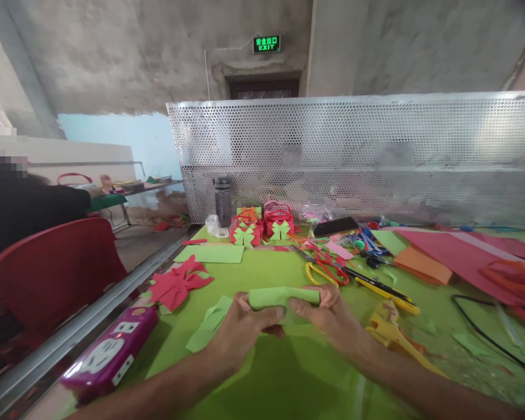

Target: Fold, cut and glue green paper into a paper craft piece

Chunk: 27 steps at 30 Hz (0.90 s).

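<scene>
My left hand (251,321) and my right hand (319,309) grip opposite ends of a green paper piece (282,297), which looks folded or rolled into a strip. Both thumbs press on its near side, with the fingers curled behind. It is held above the green tabletop (289,379). Left of my left hand lie loose green paper pieces (210,326) and red paper cutouts (179,284). Beyond my right hand are scissors (321,273) with red and yellow handles and a yellow-and-black utility knife (380,289). A yellow glue gun (396,335) lies to its right.
A purple power strip (111,350) lies along the left edge. At the back stand a dark bottle (223,201) and red paper baskets (280,224) before a perforated metal screen (354,134). A black cable (485,332) curves at right. A person sits left on a red chair (56,286).
</scene>
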{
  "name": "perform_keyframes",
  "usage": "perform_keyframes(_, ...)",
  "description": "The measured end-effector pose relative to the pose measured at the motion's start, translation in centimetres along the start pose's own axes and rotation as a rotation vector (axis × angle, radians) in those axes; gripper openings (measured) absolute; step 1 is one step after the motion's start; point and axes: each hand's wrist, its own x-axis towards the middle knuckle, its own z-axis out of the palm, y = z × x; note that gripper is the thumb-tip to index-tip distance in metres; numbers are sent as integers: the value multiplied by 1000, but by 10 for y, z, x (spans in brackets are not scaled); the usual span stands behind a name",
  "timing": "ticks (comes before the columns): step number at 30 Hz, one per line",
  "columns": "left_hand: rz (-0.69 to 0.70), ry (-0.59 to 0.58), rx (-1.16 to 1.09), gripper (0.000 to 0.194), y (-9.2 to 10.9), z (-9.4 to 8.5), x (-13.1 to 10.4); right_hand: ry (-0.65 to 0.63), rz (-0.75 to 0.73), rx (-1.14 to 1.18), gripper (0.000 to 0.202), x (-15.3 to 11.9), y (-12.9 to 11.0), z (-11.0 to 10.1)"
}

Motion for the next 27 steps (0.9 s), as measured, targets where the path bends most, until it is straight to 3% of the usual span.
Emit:
perform_keyframes(4,-46,-8,9,34,-5,-6,5,-70,10,-45,21,1,3,-2)
perform_keyframes(10,92,-90,94,22,0,-2,4,-62,0,-71,19,1,14,-1)
perform_keyframes(13,95,-72,44,17,6,-2,2,-83,-15,-54,23,1,10,-2)
perform_keyframes(18,100,-250,2,21,13,-12,7,-192,-8,-17,28,6,3,-12)
perform_keyframes(20,71,-255,14,20,13,-17,11,-222,-7,1,27,10,4,-16)
perform_keyframes(27,-35,-216,-32,24,3,-24,18,-127,77,69,33,14,11,-20)
